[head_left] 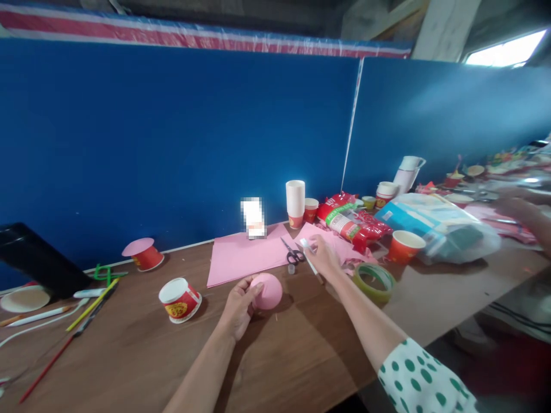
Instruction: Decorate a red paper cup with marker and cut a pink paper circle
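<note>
My left hand (241,304) grips a round pink paper disc (268,291) above the table, thumb on its face. Further right, my right hand (322,255) is closed on a slim white pen-like stick (312,266); its exact kind is unclear. Dark-handled scissors (294,256) lie just left of that hand, by a small clear cap-like piece (291,268). Pink paper sheets (241,258) lie behind both hands. To the left, a red and white paper cup (181,301) rests rim-down, and another red cup (148,257) carries a pink disc.
A roll of tape (373,282), an orange cup (405,248) and a red plastic packet (350,221) are at the right. Stacked white cups (295,201) stand near the blue partition (172,143). Brushes (64,350) lie at left. Another person's hand (523,203) shows far right.
</note>
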A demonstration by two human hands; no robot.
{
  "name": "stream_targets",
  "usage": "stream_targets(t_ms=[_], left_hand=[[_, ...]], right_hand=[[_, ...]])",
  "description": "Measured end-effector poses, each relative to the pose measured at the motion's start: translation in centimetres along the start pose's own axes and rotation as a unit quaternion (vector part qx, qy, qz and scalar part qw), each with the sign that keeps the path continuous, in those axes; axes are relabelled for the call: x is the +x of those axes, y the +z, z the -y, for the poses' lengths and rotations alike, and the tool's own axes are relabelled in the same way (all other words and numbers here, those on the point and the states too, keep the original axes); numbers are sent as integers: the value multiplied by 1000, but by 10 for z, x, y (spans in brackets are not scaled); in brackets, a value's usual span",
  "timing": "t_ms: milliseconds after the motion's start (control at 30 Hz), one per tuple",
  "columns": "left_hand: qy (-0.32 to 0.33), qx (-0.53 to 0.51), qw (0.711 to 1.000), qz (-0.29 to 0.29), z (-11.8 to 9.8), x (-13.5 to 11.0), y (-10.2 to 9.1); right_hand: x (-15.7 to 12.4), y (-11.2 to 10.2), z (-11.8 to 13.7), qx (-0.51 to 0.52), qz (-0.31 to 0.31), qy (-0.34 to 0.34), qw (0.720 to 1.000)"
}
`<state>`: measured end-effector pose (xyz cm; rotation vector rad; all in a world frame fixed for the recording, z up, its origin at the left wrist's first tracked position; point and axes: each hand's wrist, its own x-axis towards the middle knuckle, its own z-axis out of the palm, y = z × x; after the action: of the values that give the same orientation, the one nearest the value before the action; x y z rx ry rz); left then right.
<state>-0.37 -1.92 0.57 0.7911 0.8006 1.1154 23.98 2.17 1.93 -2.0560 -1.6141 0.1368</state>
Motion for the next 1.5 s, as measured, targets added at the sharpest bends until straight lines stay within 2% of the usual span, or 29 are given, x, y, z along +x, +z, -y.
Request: stream_targets(t_ms=[133,267,433,633,733,867,1000,1167,1500], left_hand=[[-4,-1,1000,4,-1,0,0],[-8,-1,1000,5,-1,-1,0],[-3,-5,1000,14,0,-1,-1],[3,-2,1000,19,1,0,-2],[6,1,1000,18,1,0,-4],[7,10,1000,6,3,3,-6],[8,12,1000,11,5,4,-7],[6,4,1000,-11,4,3,-8],[18,-22,999,-22,-3,7,-13]], right_hand=[[8,-2,-14,-20,10,47,999],[6,4,-17,-38,34,56,997],[5,7,-18,-46,37,54,997],[4,5,-13,-41,-7,28,999],[-3,6,-3,-36,-21,-24,999],[-7,8,18,-41,9,-109,993],[1,10,38,-68,38,-151,985],[11,15,48,-110,61,-136,983],[10,21,33,-115,90,-115,983]])
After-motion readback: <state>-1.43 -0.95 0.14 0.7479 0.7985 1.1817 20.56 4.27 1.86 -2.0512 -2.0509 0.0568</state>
